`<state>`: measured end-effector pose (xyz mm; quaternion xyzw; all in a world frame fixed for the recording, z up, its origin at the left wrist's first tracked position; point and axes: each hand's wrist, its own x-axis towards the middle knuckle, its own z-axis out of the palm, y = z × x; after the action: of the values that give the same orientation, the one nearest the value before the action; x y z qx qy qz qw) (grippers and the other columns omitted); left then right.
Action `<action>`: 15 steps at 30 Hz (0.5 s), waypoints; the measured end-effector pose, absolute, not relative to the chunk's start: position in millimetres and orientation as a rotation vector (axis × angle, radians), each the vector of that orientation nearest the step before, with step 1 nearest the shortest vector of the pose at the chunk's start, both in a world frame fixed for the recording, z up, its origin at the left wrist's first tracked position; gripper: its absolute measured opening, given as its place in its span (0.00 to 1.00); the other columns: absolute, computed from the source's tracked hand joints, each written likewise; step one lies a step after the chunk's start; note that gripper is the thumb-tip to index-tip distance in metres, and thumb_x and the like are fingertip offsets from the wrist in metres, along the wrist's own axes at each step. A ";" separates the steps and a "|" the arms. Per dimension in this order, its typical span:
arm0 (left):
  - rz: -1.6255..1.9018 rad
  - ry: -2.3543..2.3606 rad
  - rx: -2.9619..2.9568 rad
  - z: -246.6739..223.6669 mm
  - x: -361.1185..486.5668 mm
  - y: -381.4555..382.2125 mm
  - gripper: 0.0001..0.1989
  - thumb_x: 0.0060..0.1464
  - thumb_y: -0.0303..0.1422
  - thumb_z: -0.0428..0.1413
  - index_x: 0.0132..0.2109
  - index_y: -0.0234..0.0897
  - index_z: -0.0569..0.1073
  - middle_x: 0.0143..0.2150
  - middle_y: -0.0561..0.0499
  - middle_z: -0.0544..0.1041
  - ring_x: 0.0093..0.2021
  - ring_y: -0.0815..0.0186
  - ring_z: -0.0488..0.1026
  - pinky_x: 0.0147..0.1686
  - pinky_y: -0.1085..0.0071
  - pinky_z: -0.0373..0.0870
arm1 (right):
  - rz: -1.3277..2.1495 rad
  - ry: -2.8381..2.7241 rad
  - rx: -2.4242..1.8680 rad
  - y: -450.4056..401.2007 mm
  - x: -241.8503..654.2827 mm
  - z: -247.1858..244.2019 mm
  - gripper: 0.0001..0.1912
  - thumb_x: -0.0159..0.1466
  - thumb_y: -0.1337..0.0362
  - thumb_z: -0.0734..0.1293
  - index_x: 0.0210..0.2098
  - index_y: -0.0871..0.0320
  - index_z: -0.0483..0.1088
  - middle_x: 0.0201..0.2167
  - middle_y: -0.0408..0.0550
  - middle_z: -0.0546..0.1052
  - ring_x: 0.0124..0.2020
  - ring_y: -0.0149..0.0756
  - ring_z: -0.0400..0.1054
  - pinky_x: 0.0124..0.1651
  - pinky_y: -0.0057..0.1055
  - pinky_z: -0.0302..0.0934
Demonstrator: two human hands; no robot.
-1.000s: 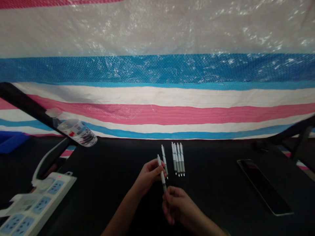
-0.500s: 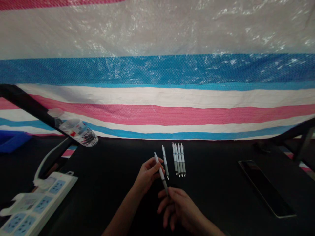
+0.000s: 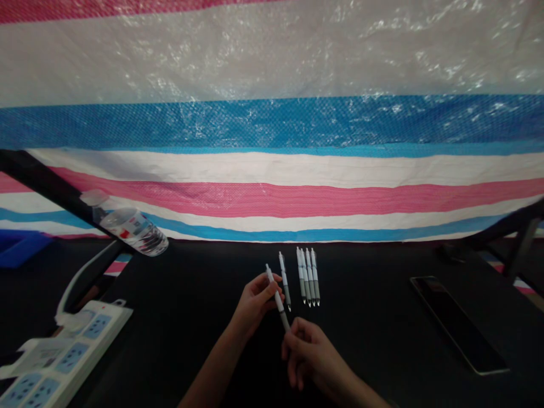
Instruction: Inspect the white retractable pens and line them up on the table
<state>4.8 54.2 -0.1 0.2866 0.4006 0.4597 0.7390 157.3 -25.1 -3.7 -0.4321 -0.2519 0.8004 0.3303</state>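
My left hand (image 3: 255, 303) grips a white and grey retractable pen (image 3: 277, 297) across its upper barrel, with the pen tilted over the black table (image 3: 191, 340). My right hand (image 3: 308, 354) sits just below, its fingertips at the pen's grey lower end, which they partly hide. Beyond the left fingers, a similar pen (image 3: 284, 280) lies alone. To its right, several more pens (image 3: 308, 276) lie side by side, tips toward me. Neither hand touches those lying pens.
A striped plastic tarp (image 3: 272, 198) hangs behind the table. A water bottle (image 3: 127, 228) lies against a black bar at left, above a white power strip (image 3: 63, 357). A black tablet or phone (image 3: 457, 326) lies at right; a blue tray (image 3: 21, 249) shows far left.
The held pen has tilted, its top end moving left. My right fingers have shifted around its lower end, while the lying pens stay where they were.
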 end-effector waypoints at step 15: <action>1.039 0.798 0.535 1.9 7.8 52.6 0.19 0.44 0.38 0.71 0.41 0.32 0.79 0.28 0.50 0.77 0.29 0.67 0.76 0.32 0.73 0.74 | 2.173 -0.666 -1.051 -22.8 159.6 -11.2 0.31 0.55 0.34 0.66 0.27 0.60 0.65 0.14 0.43 0.72 0.07 0.23 0.58 0.09 0.19 0.39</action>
<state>7.8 52.6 1.9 0.2456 0.3664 0.4771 0.7602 159.6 -22.8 -11.2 -0.3985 -0.2526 0.8241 0.3135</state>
